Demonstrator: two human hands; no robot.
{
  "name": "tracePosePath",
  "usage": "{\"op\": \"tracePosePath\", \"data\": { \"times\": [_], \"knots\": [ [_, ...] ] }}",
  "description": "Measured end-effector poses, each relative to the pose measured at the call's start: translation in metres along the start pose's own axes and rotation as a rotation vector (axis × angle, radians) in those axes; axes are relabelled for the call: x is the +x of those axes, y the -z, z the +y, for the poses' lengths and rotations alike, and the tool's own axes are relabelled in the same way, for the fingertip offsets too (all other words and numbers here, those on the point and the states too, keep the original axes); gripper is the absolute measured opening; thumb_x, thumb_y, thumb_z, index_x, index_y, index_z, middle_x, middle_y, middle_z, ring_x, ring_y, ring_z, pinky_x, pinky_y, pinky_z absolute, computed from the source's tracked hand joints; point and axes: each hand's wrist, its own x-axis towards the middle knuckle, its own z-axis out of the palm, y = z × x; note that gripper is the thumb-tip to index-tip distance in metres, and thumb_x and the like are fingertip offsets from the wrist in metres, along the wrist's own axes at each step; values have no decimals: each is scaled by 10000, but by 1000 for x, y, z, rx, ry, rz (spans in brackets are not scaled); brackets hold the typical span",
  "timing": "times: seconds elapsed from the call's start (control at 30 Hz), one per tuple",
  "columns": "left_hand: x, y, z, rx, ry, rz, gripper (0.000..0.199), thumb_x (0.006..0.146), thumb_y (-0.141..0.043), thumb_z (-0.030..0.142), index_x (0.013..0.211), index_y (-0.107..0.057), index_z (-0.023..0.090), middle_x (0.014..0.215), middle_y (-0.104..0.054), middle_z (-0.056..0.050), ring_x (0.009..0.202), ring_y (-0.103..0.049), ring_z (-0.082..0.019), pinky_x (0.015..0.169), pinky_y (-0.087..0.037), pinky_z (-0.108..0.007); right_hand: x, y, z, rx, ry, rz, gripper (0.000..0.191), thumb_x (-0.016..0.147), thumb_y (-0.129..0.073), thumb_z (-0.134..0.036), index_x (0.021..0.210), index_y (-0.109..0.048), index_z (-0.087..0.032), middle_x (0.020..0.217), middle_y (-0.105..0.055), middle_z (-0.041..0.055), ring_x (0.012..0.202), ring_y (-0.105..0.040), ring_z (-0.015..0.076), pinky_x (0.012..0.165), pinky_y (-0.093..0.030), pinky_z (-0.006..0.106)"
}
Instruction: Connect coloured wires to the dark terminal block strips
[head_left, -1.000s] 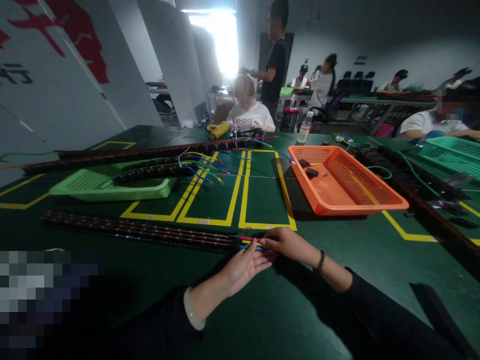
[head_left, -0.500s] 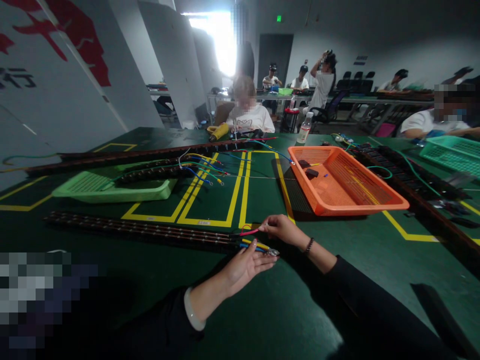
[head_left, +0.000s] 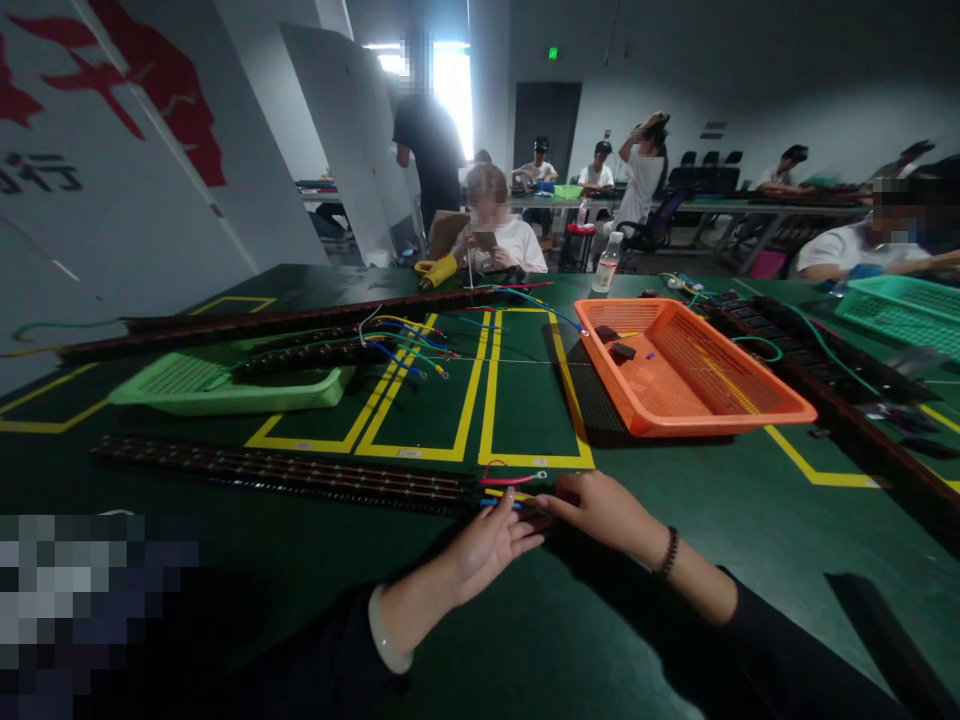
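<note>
A long dark strip assembly [head_left: 292, 470] with several parallel rows lies on the green table, wire leads coming from its right end. My left hand [head_left: 484, 560] is palm up with fingers stretched apart; the yellow wire [head_left: 506, 494] and the blue wire [head_left: 516, 506] lie across it by the thumb. My right hand [head_left: 600, 510] pinches the yellow wire near its end, just right of my left fingertips. The red wire [head_left: 514, 481] lies loose just beyond, its ring terminal [head_left: 541, 476] pointing right. The ends of the blue leads are hidden by my fingers.
An orange basket [head_left: 720, 424] holding small black parts stands at the right; a green tray [head_left: 225, 402] with wired strips is at the left. Beyond are long strips [head_left: 300, 318], a bottle [head_left: 607, 264] and a seated person [head_left: 517, 245]. More strips [head_left: 840, 390] lie right.
My right hand has let go of the red wire and moved nearer, onto the yellow wire. My left hand stays almost in place. The seated person opposite now holds up a phone-like object.
</note>
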Motion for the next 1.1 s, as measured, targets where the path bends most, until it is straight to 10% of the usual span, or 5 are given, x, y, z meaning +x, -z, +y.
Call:
{"op": "tracePosePath", "data": {
  "times": [0.53,1.1],
  "knots": [
    [0,-3,-1,4,-80,62,263,876,-509,350,956,-564,106,966,-639,-130,970,-613,-231,985,-395,-444,22,-5,-5,-236,32,183,304,912,-455,-351,750,-646,-178,731,-652,59,680,-592,148,584,-351,236],
    [0,-1,0,-46,-96,15,317,895,-474,364,1044,-576,102,1140,-612,-164,1131,-548,-245,1053,-328,-444,-7,1,-14,-222,-41,74,416,901,-414,-500,745,-654,-198,693,-660,48,605,-599,159,497,-316,239]
  ]
}}
